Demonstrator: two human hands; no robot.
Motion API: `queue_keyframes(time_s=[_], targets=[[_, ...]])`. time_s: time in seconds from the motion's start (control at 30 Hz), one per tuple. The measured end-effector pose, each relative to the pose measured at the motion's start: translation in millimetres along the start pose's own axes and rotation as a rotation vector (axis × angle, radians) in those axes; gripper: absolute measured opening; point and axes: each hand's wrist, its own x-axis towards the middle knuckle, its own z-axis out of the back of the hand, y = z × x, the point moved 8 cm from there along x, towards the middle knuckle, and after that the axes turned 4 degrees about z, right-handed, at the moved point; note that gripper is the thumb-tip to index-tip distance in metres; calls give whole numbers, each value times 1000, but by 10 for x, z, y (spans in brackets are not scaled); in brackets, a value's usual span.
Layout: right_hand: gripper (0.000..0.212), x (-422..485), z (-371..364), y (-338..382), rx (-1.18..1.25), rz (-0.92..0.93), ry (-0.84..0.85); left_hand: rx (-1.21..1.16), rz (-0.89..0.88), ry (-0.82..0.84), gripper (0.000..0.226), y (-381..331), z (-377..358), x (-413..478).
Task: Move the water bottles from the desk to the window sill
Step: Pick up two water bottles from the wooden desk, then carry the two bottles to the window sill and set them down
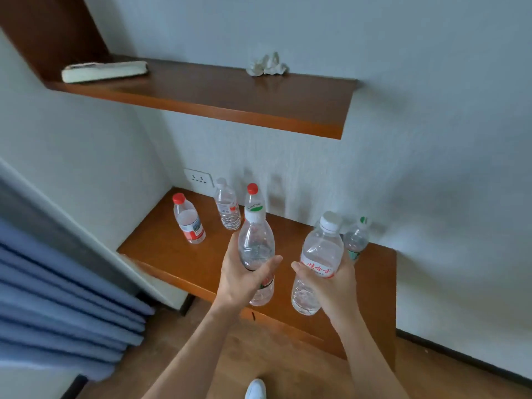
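Left hand (241, 276) grips 1 clear bottle (256, 244) (contents unclear); right hand (335, 283) grips 1 red-labelled bottle (318, 251).

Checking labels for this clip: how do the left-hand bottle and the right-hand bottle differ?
The left-hand bottle stands near upright; the right-hand bottle leans, cap to the right. The right-hand bottle shows red characters on its label; the left-hand bottle's label is mostly covered by the left hand. Both are clear with white caps.
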Motion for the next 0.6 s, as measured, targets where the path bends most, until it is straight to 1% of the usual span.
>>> queue_keyframes(time_s=[0.07, 0.13, 0.27, 0.37, 0.5, 0.6], targets=[[64, -8, -195, 71, 37, 22, 107, -10, -7, -99, 65, -43, 201, -135], [68, -44, -401, 153, 60, 48, 197, -6, -10, -190, 66, -45, 421, -303], [73, -251, -882, 211, 88, 74, 375, 7, 24, -367, 62, 64, 893, -754], [67, -516, -1290, 237, 109, 100, 536, -20, 62, -504, 65, 171, 1236, -1190], [74, -944, -1900, 277, 147, 92, 774, -3, 137, -733, 53, 293, 1754, -1842], [69, -1348, -2374, 368, 143, 96, 938, 5, 194, -924, 50, 375, 2165, -2382]])
